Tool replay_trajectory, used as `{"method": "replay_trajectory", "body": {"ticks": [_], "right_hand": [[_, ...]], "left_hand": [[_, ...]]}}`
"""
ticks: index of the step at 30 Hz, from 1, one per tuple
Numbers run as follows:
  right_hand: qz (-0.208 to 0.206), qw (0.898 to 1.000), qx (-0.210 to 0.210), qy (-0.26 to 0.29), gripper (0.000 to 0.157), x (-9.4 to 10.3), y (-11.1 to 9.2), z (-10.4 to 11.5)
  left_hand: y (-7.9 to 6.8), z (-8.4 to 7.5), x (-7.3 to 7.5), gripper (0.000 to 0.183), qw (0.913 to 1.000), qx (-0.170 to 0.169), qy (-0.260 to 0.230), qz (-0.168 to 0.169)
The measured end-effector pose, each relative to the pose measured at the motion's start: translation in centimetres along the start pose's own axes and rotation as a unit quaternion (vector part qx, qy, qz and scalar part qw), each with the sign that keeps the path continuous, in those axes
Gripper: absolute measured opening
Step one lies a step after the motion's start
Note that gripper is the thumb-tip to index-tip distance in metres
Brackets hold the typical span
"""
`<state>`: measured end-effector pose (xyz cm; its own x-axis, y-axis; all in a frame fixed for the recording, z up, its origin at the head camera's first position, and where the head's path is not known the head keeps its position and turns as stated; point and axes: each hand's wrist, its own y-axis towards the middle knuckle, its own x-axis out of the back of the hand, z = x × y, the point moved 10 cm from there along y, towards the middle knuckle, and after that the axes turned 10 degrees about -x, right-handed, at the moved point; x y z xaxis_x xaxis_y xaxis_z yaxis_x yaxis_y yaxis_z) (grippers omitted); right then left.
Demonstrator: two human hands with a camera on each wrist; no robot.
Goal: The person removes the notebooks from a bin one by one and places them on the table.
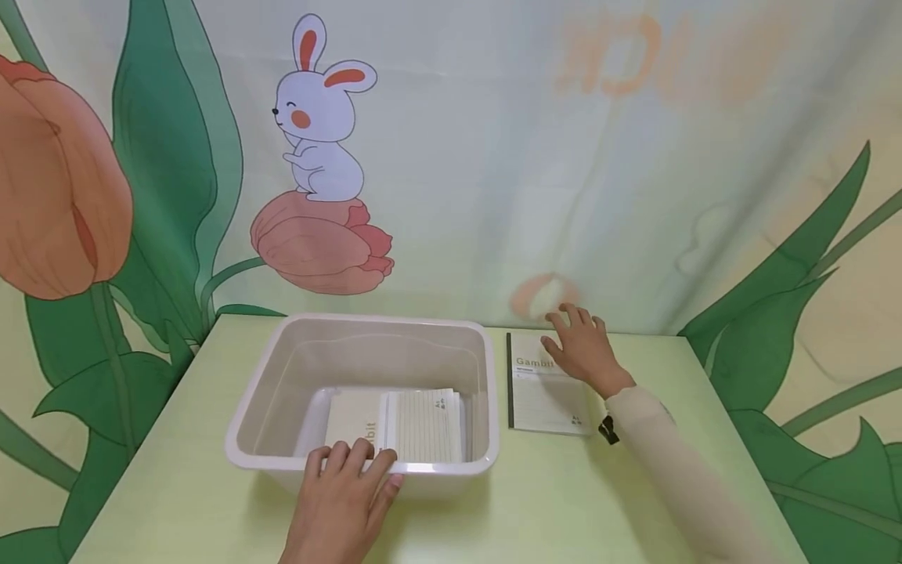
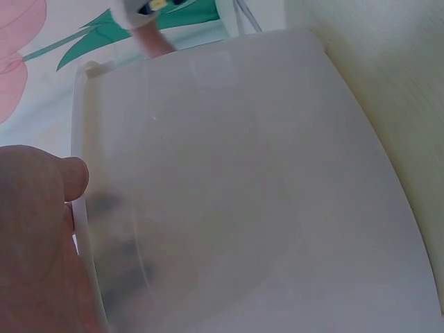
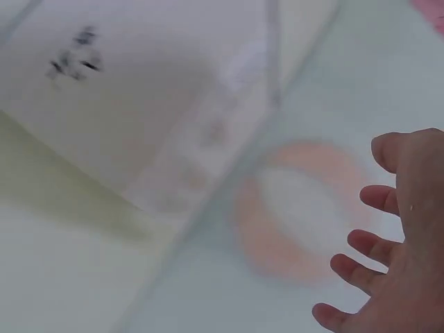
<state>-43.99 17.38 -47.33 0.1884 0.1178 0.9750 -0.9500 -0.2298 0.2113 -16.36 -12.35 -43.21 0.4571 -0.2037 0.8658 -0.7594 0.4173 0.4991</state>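
Note:
My left hand (image 1: 341, 501) grips the near rim of a light grey plastic basin (image 1: 451, 484), fingers over the edge and thumb on the outer wall. In the left wrist view, dark finger shapes show through the basin wall (image 2: 243, 173). Notebooks with cream and lined covers (image 1: 423, 431) lie inside. Right of the basin, a notebook marked "Gambit" (image 1: 546, 403) with a dark spine lies flat on the table. Over its upper right part hovers my right hand (image 1: 581, 345), fingers spread and holding nothing. The right wrist view shows this notebook (image 3: 159, 104) apart from the fingers.
The pale green table (image 1: 176, 462) ends at a curtain (image 1: 451, 157) printed with a rabbit and tulips, close behind the basin and notebook. A dark clip-like piece (image 1: 608, 429) hangs at the right wrist, by the sleeve (image 1: 676, 446).

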Motion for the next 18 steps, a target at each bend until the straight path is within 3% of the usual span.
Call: {"method": "replay_trajectory", "body": {"ticks": [9, 18], "right_hand": [[-0.063, 0.992, 0.109, 0.019, 0.046, 8.8, -2.8, 5.2], [-0.098, 0.971, 0.211, 0.054, 0.045, 15.2, -4.2, 11.7]], "left_hand": [[0.1, 0.0, 0.2, 0.04, 1.0, -0.002, 0.0, -0.005], [0.2, -0.3, 0.1, 0.039, 1.0, -0.004, 0.0, -0.006]]}}
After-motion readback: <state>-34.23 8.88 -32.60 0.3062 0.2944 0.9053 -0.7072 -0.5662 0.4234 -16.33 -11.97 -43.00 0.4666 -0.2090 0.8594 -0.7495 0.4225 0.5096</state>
